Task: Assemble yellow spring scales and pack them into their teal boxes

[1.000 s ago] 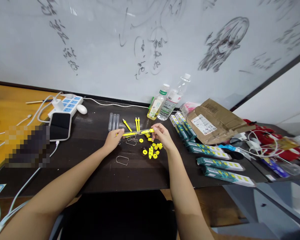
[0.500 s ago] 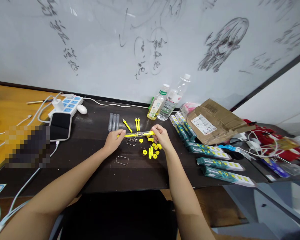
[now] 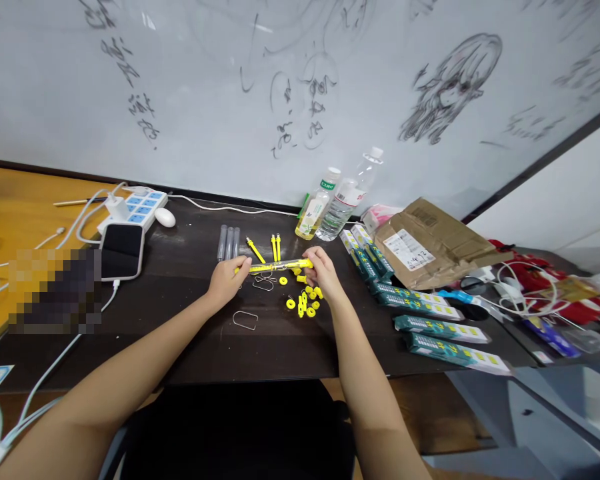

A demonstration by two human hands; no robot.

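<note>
Crosswise in both hands [image 3: 225, 279] [image 3: 325, 275], a clear tube [image 3: 280, 265] with yellow parts.

Glossy clear plastic tube [image 3: 275, 266], smooth plastic rings [image 3: 311, 312], shiny metal wire loop [image 3: 245, 327], matt cardboard package [image 3: 433, 233]

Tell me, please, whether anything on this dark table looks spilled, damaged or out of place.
Nothing looks spilled; the two bottles are capped. The cardboard package looks creased and misshapen, and the yellow pieces lie scattered near the right hand, unlike the clear tubes, set side by side.
</note>
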